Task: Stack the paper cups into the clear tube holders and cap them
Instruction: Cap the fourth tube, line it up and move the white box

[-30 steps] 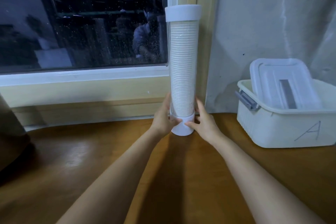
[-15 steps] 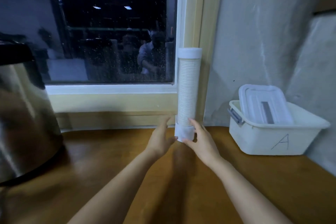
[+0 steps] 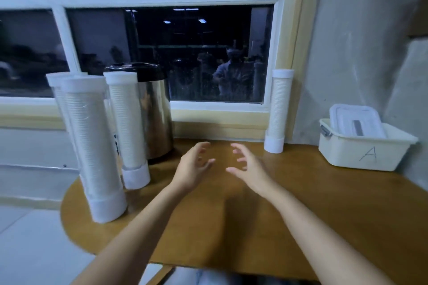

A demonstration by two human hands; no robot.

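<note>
A capped clear tube full of white paper cups [image 3: 278,111] stands upright at the back of the wooden table [image 3: 301,215], against the window frame. Three more capped, filled tubes stand at the table's left: one near the front [image 3: 92,146], one behind it [image 3: 58,90], and one beside the urn [image 3: 127,127]. My left hand [image 3: 193,166] and my right hand [image 3: 249,166] hover over the table's middle, palms facing each other, fingers spread and loosely bent. Neither hand holds anything, and both are well clear of the tubes.
A steel urn with a black lid [image 3: 150,111] stands at the back left, behind the tubes. A white plastic bin marked "A" [image 3: 363,148], its lid lying inside, sits at the right by the wall. The table's rounded left edge drops to a tiled floor.
Both hands have let go of the tube by the window frame and pulled back toward me. The view has widened and swung left, bringing the three left tubes into sight.
</note>
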